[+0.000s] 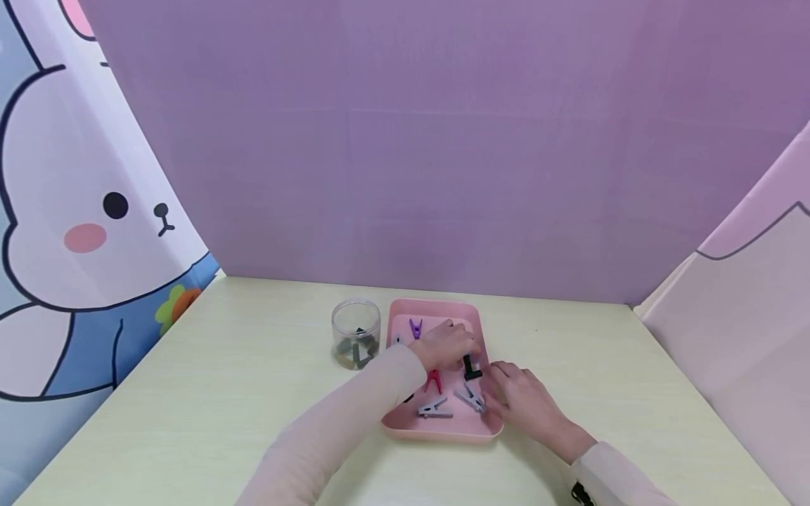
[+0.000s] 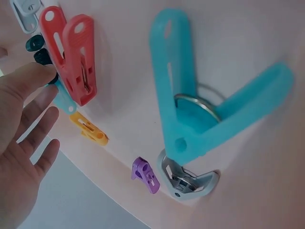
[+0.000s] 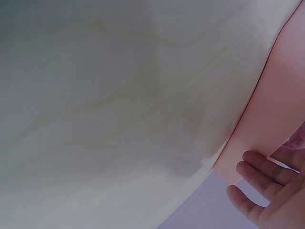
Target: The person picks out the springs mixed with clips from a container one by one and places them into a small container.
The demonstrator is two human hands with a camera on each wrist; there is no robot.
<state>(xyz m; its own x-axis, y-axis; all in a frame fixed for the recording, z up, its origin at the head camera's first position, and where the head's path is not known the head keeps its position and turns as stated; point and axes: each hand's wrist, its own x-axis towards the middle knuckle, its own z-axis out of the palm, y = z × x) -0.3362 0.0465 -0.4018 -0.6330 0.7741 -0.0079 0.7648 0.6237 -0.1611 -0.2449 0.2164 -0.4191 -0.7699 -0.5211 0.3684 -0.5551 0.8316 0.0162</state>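
A pink tray (image 1: 443, 434) holds several spring clips in different colours. My left hand (image 1: 445, 344) reaches over it and pinches a black clip (image 1: 471, 368) between thumb and index finger; the other fingers are spread. In the left wrist view a red clip (image 2: 78, 59) lies beside that hand (image 2: 24, 114), and a large turquoise clip (image 2: 174, 95) is nearest the camera. A yellow clip (image 2: 89, 129), a purple clip (image 2: 145, 175) and a grey clip (image 2: 186, 181) lie farther along. My right hand (image 1: 522, 395) rests at the tray's right side, its loosely extended fingers against the outer wall.
A clear round jar (image 1: 356, 334) with dark clips inside stands left of the tray. Two grey clips (image 1: 435, 409) lie at the tray's near end. The pale table (image 1: 633, 393) meets a purple backdrop (image 1: 405, 176) behind, with cartoon-print cloth (image 1: 82, 176) at the left.
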